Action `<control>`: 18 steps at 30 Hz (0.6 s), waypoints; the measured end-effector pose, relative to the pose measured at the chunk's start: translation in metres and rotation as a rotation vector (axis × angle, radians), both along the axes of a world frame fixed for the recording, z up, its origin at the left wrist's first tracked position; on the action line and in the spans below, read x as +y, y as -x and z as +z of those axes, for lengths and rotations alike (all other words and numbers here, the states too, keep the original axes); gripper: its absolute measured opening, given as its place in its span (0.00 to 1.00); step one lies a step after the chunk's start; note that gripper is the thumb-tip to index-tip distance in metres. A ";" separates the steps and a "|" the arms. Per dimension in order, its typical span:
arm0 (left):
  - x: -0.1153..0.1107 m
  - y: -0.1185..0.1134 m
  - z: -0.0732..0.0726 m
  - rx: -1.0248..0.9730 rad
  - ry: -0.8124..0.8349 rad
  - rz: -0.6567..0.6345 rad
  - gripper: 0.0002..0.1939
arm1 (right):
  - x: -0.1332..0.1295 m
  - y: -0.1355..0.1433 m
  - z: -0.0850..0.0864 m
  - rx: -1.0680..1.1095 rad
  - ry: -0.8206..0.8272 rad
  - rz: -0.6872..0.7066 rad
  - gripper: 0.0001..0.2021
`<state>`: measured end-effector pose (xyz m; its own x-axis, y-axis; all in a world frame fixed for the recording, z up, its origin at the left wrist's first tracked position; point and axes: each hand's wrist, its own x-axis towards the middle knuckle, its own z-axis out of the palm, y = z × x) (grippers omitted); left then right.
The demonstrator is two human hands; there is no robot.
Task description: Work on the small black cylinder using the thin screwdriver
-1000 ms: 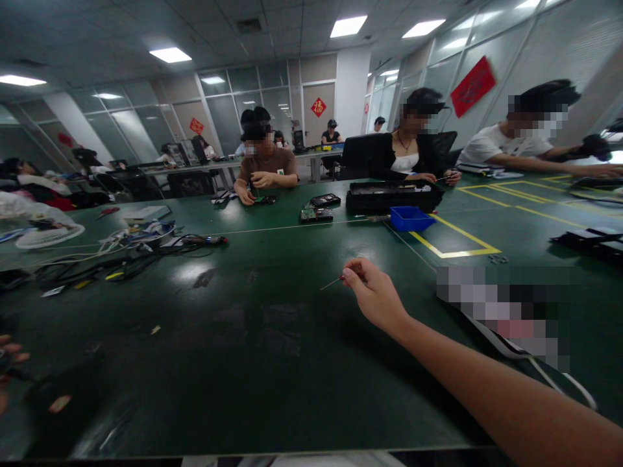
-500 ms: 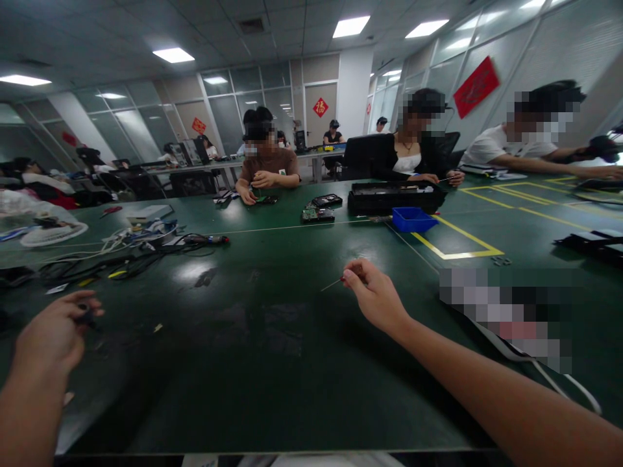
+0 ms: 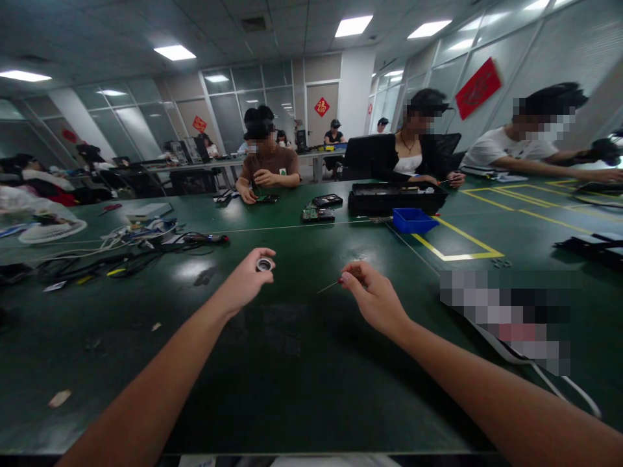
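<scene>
My left hand (image 3: pixel 246 279) is raised over the middle of the table, its fingers closed around a small round part (image 3: pixel 264 264) with a silvery rim and a darker centre. The round face of the part points towards me; its exact kind does not show. To the right, my right hand (image 3: pixel 372 295) pinches a thin screwdriver (image 3: pixel 328 287). A bit of red handle shows at the fingertips, and the slim shaft points left and slightly down. A gap lies between the screwdriver tip and my left hand. The green table (image 3: pixel 292 402) is beneath both hands.
A blue bin (image 3: pixel 415 220) stands before a long black housing (image 3: pixel 396 198). Circuit-board devices (image 3: pixel 318 214) lie left of it. Tangled cables (image 3: pixel 131 256) cover the left side; a blurred-out item (image 3: pixel 506 324) lies right. Several people sit across the table.
My left hand has swung from the far left to the middle of the table, turning the round part's face into view. My right hand with the screwdriver has hardly moved.
</scene>
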<state>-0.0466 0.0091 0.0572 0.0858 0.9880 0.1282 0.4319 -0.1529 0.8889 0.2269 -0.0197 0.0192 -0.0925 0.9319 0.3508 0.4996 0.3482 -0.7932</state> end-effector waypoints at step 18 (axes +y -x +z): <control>-0.007 -0.057 -0.053 0.207 -0.198 -0.164 0.18 | -0.003 -0.001 -0.006 0.203 -0.087 0.073 0.12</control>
<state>0.0108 0.0022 0.0041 0.2858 0.9166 0.2795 0.5558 -0.3962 0.7308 0.2282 -0.0226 0.0131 -0.0779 0.8905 0.4482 0.3034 0.4494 -0.8402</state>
